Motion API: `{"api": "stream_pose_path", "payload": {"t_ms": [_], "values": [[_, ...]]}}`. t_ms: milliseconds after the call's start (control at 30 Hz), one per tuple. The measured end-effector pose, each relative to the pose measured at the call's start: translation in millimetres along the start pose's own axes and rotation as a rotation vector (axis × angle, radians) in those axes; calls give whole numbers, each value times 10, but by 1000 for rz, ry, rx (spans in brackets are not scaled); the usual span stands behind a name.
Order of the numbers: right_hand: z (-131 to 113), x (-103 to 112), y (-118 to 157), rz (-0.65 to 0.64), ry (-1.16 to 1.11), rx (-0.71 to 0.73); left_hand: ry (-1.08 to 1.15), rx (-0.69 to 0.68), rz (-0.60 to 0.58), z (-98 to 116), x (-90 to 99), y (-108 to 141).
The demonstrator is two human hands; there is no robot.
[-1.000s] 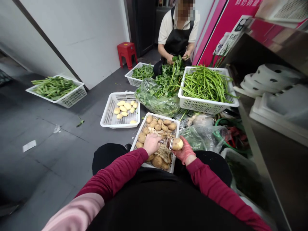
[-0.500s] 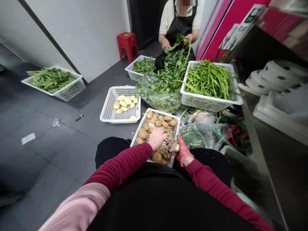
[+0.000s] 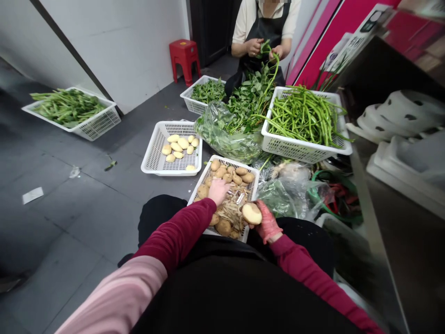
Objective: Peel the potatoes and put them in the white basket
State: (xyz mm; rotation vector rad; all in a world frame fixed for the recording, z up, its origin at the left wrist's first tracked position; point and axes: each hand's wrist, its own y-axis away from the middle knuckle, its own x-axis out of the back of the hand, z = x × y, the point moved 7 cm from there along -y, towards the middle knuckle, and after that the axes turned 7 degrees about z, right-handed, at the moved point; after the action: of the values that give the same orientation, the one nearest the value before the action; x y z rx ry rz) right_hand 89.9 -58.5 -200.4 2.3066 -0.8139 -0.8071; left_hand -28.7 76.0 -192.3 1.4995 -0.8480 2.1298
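Observation:
My right hand (image 3: 267, 221), in a reddish glove, grips a partly peeled potato (image 3: 252, 214) whose pale flesh faces up. Bare, my left hand (image 3: 219, 190) is closed on a peeler (image 3: 239, 199); its metal head sits just short of the potato, apart from it. Both hands are over a white basket (image 3: 256, 182) across my lap. Inside it lie unpeeled brown potatoes (image 3: 227, 177) and a heap of peelings (image 3: 231, 208). Ahead and to the left, peeled potatoes (image 3: 178, 146) rest in another white basket (image 3: 149, 153).
Opposite me a person (image 3: 266, 32) handles leafy stems above a plastic bag of greens (image 3: 229, 134). A basket of green stems (image 3: 308, 148) stands at right, beside a green basket (image 3: 316, 185). Greens fill a basket (image 3: 100, 125) at far left, and a red stool (image 3: 184, 58) stands behind.
The peeler has come away from the potato, with my left hand shifting up and left. My right hand has turned the potato so its peeled face shows. The other person's hands have risen.

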Motion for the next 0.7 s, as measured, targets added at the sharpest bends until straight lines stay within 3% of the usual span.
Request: {"api": "stream_pose_path", "payload": {"t_ms": [67,133,233,300,367,467,600,700], "values": [[-25,50,-3,78,-26,-36,-34,97,17,-114,52,-9],[-28,50,-19,96,-50,-126,-36,83,78,-63,159,-17],[-9,-10,-66,76,-97,-231,5,-95,164,289,303,10],[12,-3,-107,142,-120,-218,23,-187,198,507,333,56],[38,29,-130,224,-104,-157,26,-227,213,593,302,91],[44,79,-120,285,-34,-42,22,-201,177,424,179,91],[-46,107,-68,246,62,55,-31,53,101,-65,73,9],[-164,68,-19,162,111,138,-14,11,120,-56,91,-61]]}}
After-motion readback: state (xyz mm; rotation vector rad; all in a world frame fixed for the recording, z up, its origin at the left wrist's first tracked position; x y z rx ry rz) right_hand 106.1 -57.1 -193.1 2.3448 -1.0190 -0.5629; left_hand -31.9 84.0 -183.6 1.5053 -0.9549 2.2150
